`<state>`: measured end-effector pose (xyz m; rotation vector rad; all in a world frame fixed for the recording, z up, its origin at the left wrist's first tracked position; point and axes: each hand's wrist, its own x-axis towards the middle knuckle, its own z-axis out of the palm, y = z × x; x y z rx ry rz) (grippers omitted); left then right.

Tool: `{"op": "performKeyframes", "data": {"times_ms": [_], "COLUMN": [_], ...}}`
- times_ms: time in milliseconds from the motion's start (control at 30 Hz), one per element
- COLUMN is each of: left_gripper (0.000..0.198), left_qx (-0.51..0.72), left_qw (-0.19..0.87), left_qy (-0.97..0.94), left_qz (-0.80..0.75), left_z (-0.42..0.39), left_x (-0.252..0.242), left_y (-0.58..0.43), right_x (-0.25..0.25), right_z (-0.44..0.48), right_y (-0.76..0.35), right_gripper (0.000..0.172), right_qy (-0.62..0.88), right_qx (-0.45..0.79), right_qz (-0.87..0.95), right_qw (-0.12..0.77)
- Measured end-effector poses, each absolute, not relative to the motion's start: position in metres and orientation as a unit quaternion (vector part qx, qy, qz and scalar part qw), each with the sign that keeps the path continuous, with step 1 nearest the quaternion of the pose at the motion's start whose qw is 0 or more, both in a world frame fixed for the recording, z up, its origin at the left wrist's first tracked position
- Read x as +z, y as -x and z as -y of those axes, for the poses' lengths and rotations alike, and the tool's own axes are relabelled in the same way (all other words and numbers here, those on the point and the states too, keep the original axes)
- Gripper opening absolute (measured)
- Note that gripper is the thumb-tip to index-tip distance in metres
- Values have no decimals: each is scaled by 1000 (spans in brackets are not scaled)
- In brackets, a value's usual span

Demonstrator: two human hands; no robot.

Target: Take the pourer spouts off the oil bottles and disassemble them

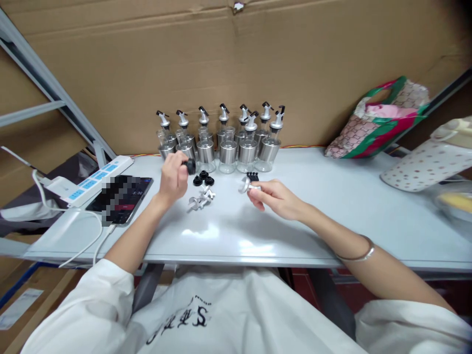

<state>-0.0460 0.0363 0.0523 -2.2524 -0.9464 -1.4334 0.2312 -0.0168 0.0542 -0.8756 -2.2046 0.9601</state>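
Observation:
My left hand (174,178) is closed round a black stopper (191,166), held just above the table. In my right hand (276,196) a silver pourer spout (244,185) is pinched between thumb and fingers, its wide round end pointing left. Between the hands lie several black stoppers (204,179) in a small cluster, and below them a small pile of silver pourer spouts (201,199). Beyond my right fingers is a row of small black caps (252,176). Glass bottles with steel sleeves (228,152) stand in rows at the back, some topped with pourers, others uncapped.
On the left lie a phone (127,196) with part of its screen blurred, a white power strip (99,179) and cables. At the right are a patterned bag (368,123), a dotted white jug (416,164) and a bowl (455,204). A cardboard wall (221,59) rises behind the table.

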Motion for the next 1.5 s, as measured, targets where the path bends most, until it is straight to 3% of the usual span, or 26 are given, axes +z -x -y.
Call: {"op": "performKeyframes", "data": {"times_ms": [233,333,467,667,933,1200,1500], "left_gripper": [31,27,25,43,35,51,64], "left_qx": [-130,-49,-66,-123,-216,-302,-183], "left_qw": [9,-19,-28,-57,-111,-160,-85], "left_qy": [821,809,828,851,817,876,937], "left_qz": [556,586,556,507,522,340,286], "left_z": [-60,-68,-78,-83,-62,-24,-16], "left_x": [55,43,25,9,37,24,22], "left_y": [76,83,84,78,66,44,40], "right_x": [58,56,49,37,31,33,30], "right_z": [12,13,14,12,15,20,19], "right_y": [-236,-233,-229,-225,-221,-217,-215], "right_gripper": [38,32,29,35,22,27,46], "right_qy": [326,306,303,297,292,245,194], "right_qx": [217,123,54,-12,34,91,110], "right_qz": [869,902,927,939,943,952,967], "right_qw": [303,278,212,174,153,157,123]}}
